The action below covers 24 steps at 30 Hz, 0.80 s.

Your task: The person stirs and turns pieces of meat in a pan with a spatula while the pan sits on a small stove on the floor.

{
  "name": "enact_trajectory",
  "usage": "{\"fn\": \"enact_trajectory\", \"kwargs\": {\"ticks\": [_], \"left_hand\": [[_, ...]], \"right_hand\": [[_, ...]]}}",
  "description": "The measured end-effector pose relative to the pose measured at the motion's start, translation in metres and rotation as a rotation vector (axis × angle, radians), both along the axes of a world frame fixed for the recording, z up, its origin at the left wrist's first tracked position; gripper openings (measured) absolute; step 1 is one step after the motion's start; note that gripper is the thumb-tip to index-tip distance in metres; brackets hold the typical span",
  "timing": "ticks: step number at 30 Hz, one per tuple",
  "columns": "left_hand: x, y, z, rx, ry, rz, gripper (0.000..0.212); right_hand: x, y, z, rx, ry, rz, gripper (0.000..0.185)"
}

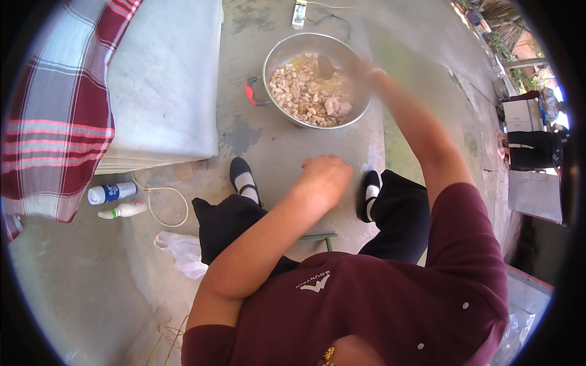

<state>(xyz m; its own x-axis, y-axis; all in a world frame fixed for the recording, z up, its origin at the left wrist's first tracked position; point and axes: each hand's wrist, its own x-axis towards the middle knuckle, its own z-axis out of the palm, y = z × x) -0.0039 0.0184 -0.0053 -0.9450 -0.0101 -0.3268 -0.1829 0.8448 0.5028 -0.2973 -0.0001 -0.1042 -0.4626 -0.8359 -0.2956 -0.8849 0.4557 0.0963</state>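
Note:
A wide metal pan (pixel 300 120) with red-and-black side handles stands on the concrete floor before me. Diced pale meat (pixel 297 91) fills its bottom, with a bigger pink clump (pixel 338 106) at the lower right and yellowish liquid near the top. My right hand (pixel 362 71), blurred by motion or steam, is at the pan's right side, gripping a spatula (pixel 326 67) whose brown head is among the meat; the handle is mostly indistinct. My left hand (pixel 327 174) is curled into a loose fist between my knees, below the pan and apart from it, with nothing visible in it.
A power strip (pixel 299 14) with cords lies beyond the pan. At left are a pale covered box-like piece (pixel 160 78), a plaid cloth (pixel 59 114), a blue-and-white can (pixel 112 192), a spray bottle (pixel 123 209) and a plastic bag (pixel 181 251). Another person (pixel 533 148) stands far right.

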Motion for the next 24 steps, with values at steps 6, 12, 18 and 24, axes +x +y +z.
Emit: {"fn": "enact_trajectory", "kwargs": {"ticks": [6,12,18,24], "left_hand": [[0.005,-0.004,0.005,0.025,0.04,0.032,0.016],[0.007,-0.008,0.011,0.018,0.069,0.03,0.016],[0.004,-0.007,0.01,0.021,0.073,0.03,0.016],[0.0,-0.007,0.011,-0.001,0.048,0.011,0.016]], "right_hand": [[0.007,0.086,0.021,-0.189,-0.23,-0.146,0.022],[0.068,0.107,0.097,0.083,-0.578,-0.605,0.019],[0.063,0.098,0.051,0.094,-0.641,-0.66,0.019],[0.056,0.083,0.022,-0.03,-0.699,-0.905,0.021]]}}
